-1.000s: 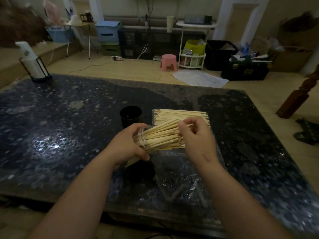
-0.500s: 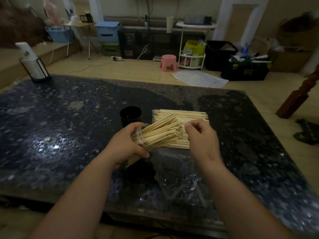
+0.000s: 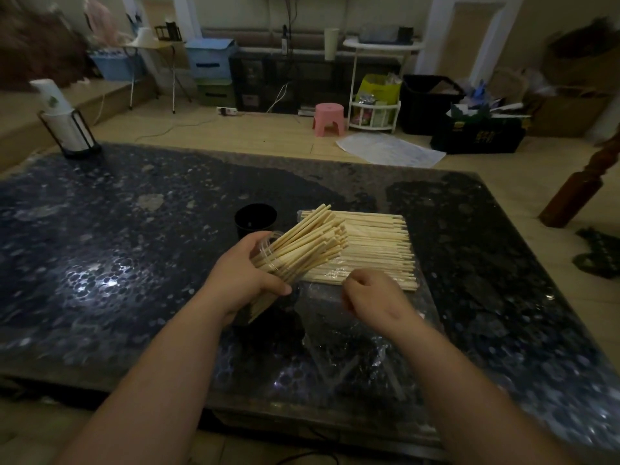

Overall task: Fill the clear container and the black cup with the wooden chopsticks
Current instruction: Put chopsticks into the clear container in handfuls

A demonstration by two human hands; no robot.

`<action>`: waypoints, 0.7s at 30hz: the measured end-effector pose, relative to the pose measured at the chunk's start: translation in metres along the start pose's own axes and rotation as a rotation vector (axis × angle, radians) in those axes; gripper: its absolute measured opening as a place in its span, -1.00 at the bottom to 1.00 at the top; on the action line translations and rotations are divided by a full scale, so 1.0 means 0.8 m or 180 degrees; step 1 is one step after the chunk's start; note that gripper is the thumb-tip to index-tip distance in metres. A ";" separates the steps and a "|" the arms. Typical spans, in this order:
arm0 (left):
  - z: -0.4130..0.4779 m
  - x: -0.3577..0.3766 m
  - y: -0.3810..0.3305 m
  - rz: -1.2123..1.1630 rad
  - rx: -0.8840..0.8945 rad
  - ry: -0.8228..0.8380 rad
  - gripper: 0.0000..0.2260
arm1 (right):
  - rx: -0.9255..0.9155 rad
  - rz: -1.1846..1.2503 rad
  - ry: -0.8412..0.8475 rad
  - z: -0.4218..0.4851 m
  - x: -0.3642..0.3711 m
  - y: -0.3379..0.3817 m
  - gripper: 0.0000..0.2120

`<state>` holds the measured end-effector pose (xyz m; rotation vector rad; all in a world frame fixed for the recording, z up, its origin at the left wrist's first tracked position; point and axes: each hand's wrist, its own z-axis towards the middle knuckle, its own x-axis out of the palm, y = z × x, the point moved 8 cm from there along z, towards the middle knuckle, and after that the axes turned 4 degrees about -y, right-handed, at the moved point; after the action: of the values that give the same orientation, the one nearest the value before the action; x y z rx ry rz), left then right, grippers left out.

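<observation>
On the head camera I saw the left hand [image 3: 241, 280] reaching in from the lower left, its forearm angled up toward the cup [image 3: 255, 218]. Its fingers and thumb were wrapped round the container [image 3: 268, 245], with the thumb lying across the near side. The container was held tilted just in front of the cup, its mouth pointing up and to the right. A bundle of chopsticks [image 3: 312, 239] stuck out of that mouth, fanning past the cup's right side.

The pile [image 3: 375, 250] of loose sticks lay flat on the table [image 3: 100, 229] just right of the cup. The right hand [image 3: 372, 293] hung at the pile's near edge, right of the cup and nearer me. Its back faced up and its fingers were curled under; I could not tell whether they pinched a stick. Clear wrap [image 3: 352, 347] lay on the table under that forearm.
</observation>
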<state>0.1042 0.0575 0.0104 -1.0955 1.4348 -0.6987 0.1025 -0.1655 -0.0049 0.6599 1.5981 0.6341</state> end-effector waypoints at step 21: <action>0.007 -0.011 0.012 -0.0284 -0.0130 -0.0160 -0.06 | -0.0508 -0.1884 0.0302 0.024 0.066 -0.038 -0.42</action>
<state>0.1069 0.0703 0.0044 -1.2068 1.3693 -0.7028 0.1143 -0.1475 -0.0654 0.0231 1.7011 0.3464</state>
